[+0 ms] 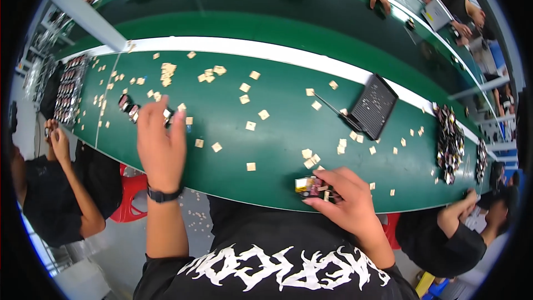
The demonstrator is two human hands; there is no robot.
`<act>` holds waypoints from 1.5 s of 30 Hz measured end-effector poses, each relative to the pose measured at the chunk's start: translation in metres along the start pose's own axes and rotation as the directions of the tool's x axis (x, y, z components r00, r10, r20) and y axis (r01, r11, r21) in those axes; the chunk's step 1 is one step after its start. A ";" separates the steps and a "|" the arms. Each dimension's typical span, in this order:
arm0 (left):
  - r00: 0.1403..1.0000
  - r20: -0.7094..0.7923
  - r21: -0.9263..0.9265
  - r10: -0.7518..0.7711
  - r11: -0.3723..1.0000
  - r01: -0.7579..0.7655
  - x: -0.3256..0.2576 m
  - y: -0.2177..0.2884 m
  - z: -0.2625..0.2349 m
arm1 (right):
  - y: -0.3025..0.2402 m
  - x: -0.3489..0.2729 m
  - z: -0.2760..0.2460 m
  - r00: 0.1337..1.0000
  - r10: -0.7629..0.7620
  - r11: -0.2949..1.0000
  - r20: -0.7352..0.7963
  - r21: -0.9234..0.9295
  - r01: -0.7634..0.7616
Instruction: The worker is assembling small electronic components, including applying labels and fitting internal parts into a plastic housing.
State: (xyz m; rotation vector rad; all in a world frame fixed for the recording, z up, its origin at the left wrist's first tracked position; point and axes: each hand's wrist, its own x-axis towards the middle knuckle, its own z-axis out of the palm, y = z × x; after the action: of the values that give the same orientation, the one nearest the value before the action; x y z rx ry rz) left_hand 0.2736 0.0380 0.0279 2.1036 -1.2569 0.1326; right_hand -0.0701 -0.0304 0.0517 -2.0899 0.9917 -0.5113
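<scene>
My right hand (348, 195) is closed around a small electronic module (314, 186) just above the table's near edge. The module has a shiny yellowish part, with dark and reddish parts beside it. At the left, my left hand (161, 141) reaches over the green table, wearing a dark wristband. Between its thumb and fingers shows part of another small dark module (167, 115), mostly hidden by the hand. Beside those fingers lie similar modules (132, 111). Small cream-coloured square pieces (263, 114) are scattered around both hands.
A black ridged tray (376, 108) stands at the right, with a thin rod beside it. Further right is a heap of modules (449, 144); rows of them (71, 89) lie far left. Beyond a white rail (250, 49) runs a dark green belt (250, 8). Co-workers sit on both sides.
</scene>
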 end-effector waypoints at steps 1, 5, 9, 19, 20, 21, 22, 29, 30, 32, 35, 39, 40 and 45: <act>0.996 0.084 -0.165 0.028 0.986 -0.013 -0.008 0.025 0.002 | -0.004 0.003 -0.002 0.999 -0.031 1.000 0.026 0.007 0.031; 0.475 0.817 -0.570 0.327 0.332 0.751 -0.057 0.083 0.023 | -0.003 0.007 0.004 0.993 -0.108 0.994 0.040 0.009 0.108; 0.355 0.847 -0.411 0.396 0.065 0.909 -0.080 0.094 0.048 | -0.002 0.006 0.005 0.996 -0.074 0.997 0.047 0.025 0.073; 0.698 0.639 -0.622 0.324 0.751 0.221 -0.071 0.099 0.041 | 0.003 -0.010 0.002 0.934 0.354 0.879 0.052 0.323 -0.351; 0.714 0.601 -0.647 0.360 0.744 0.169 -0.071 0.096 0.043 | 0.002 -0.009 0.004 0.917 0.397 0.879 0.051 0.268 -0.395; 0.726 0.561 -0.670 0.397 0.733 0.116 -0.071 0.095 0.044 | 0.002 -0.008 0.004 0.897 0.439 0.873 0.046 0.212 -0.438; 0.726 0.561 -0.671 0.397 0.732 0.119 -0.071 0.096 0.045 | 0.002 -0.008 0.004 0.896 0.441 0.873 0.046 0.210 -0.441; 0.597 0.767 -0.586 0.235 0.635 0.503 -0.069 0.102 0.041 | -0.012 -0.010 0.007 0.925 0.375 0.853 0.054 0.371 -0.367; 0.597 0.775 -0.570 0.207 0.637 0.519 -0.072 0.101 0.041 | -0.014 -0.012 0.008 0.922 0.383 0.824 0.064 0.427 -0.372; 0.623 0.744 -0.611 0.240 0.621 0.491 -0.081 0.095 0.050 | -0.010 -0.015 0.007 0.950 0.287 0.885 0.121 0.345 -0.312; 0.654 0.708 -0.657 0.267 0.588 0.472 -0.085 0.095 0.053 | -0.017 -0.011 0.010 0.950 0.271 0.889 0.155 0.338 -0.309; 0.634 0.716 -0.628 0.294 0.668 0.400 -0.080 0.096 0.048 | -0.022 -0.006 0.015 0.922 0.342 0.858 0.183 0.339 -0.386; 0.635 0.715 -0.630 0.294 0.666 0.400 -0.081 0.096 0.049 | -0.022 -0.005 0.016 0.913 0.366 0.856 0.177 0.321 -0.406; 0.711 0.639 -0.658 0.295 0.689 0.305 -0.085 0.096 0.050 | -0.018 -0.003 0.022 0.892 0.413 0.843 0.184 0.293 -0.451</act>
State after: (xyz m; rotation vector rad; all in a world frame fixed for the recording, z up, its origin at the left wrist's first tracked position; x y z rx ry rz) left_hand 0.1386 0.0415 0.0022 1.4129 -1.3788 -1.1432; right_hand -0.0493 -0.0104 0.0511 -1.5170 1.1793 -0.2934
